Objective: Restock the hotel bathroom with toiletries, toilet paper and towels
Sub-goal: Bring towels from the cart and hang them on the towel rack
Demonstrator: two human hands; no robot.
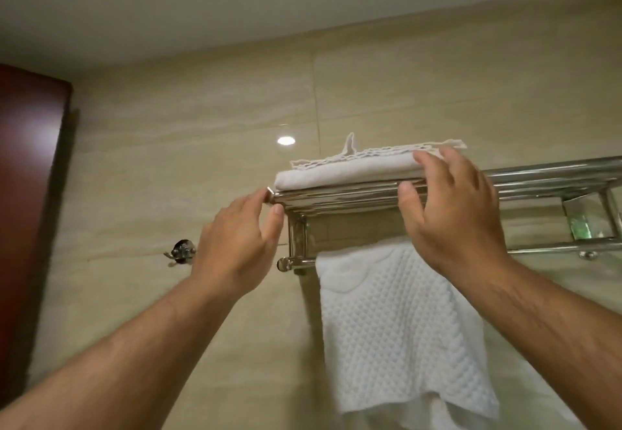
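Towels were the things at hand. One folded white towel [350,168] lay flat on top of the chrome towel rack [340,198], at the rack's left end. It was smooth and plain along its front fold, with a loose, scalloped hem running along the top edge and one small corner sticking straight up at about 12 o'clock. A second white towel [400,322] hung from the rack's lower bar [296,263], at 6 o'clock from the folded one; it had a raised waffle pattern of small bumps, a smoother curved band near the top, and an uneven bottom edge.

Left hand [240,247] was at 8 o'clock from the folded towel, fingers loosely curled and spread, fingertips just beside the rack's left end cap, holding nothing. Right hand [451,214] was open and wide at the towel's right end, fingertips resting on the top of the fold, thumb down at the front rail; it gripped nothing.

Behind the rack stood a beige tiled wall [202,146]. A small chrome hook [181,250] was fixed to it at 9 o'clock from the hanging towel, and a dark red door [30,194] filled the far left.
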